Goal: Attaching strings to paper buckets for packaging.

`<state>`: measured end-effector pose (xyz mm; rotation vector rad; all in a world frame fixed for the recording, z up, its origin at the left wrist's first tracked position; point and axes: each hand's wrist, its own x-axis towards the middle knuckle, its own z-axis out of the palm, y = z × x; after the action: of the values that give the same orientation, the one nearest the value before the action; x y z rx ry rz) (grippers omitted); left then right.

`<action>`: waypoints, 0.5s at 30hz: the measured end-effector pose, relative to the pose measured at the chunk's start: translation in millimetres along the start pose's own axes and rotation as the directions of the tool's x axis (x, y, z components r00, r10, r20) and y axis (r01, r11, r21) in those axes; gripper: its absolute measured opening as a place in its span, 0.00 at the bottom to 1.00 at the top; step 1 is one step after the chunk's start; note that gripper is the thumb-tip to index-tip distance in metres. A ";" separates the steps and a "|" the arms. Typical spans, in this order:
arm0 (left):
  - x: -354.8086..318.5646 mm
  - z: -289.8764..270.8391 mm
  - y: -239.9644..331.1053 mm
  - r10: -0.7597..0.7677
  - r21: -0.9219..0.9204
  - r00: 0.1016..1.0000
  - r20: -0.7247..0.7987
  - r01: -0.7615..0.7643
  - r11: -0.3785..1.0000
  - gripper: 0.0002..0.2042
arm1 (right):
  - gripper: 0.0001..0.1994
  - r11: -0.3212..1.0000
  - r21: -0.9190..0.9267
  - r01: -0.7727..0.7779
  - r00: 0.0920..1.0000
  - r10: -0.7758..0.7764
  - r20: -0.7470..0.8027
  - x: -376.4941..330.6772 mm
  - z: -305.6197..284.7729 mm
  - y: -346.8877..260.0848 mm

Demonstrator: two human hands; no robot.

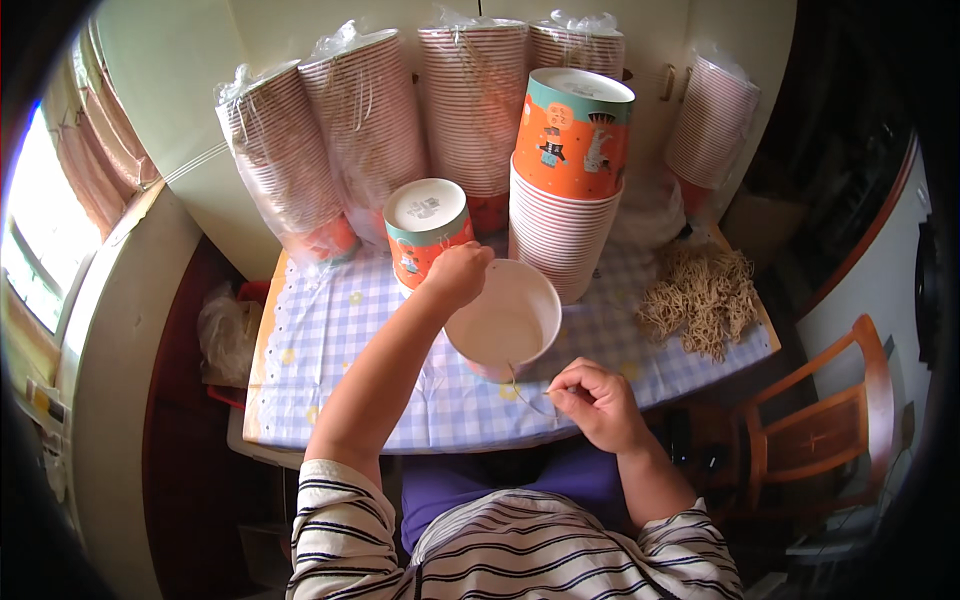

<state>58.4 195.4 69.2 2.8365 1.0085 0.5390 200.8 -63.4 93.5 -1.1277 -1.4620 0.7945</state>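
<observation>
An open paper bucket, white inside, stands tilted toward me on the checked tablecloth. A thin cord hangs from its near rim and runs toward my right hand, whose thumb and fingers pinch it. At the bucket's far left rim, my left hand is closed, knuckles up; what its fingers hold is hidden. Just beyond that hand, an orange-and-green paper bucket sits upside down, its white base up. To the right of it rises a tall stack of nested upturned buckets, topped by an orange printed one.
Plastic-wrapped bucket stacks line the back of the table against a pale cabinet. A heap of tan cords lies at the table's right. A wooden chair stands to the right; a window is at far left.
</observation>
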 end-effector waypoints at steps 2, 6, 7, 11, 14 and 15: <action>-5.5 -6.9 2.0 -0.136 -0.083 0.982 0.130 0.147 0.986 0.09 | 0.03 0.999 0.032 0.002 0.999 0.000 -0.040 1.7 -13.7 0.1; -43.0 -25.5 17.2 -0.175 -0.160 0.973 0.150 0.199 0.967 0.09 | 0.03 0.999 -0.036 0.039 0.990 -0.044 -0.137 14.2 -39.5 -3.8; -60.8 -30.9 20.4 -0.235 -0.225 0.960 0.150 0.265 0.938 0.09 | 0.03 0.995 -0.079 0.068 0.988 -0.078 -0.133 21.4 -41.8 -10.8; -102.5 -43.3 38.5 -0.415 -0.538 0.802 0.429 0.596 0.596 0.12 | 0.05 0.993 -0.112 0.025 0.999 -0.029 -0.042 53.9 -30.7 -28.6; -123.5 -44.1 46.7 -0.416 -0.727 0.775 0.475 0.612 0.311 0.15 | 0.06 0.995 -0.092 -0.026 0.988 0.040 0.152 76.1 -3.4 4.0; -128.3 -41.1 45.5 -0.416 -0.725 0.774 0.477 0.615 0.311 0.15 | 0.06 0.988 -0.131 -0.076 0.977 0.101 0.190 81.3 6.0 15.7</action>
<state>-21.5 78.1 78.0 1.4873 1.1019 0.4598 200.4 18.7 105.7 -1.2427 -1.6524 0.9089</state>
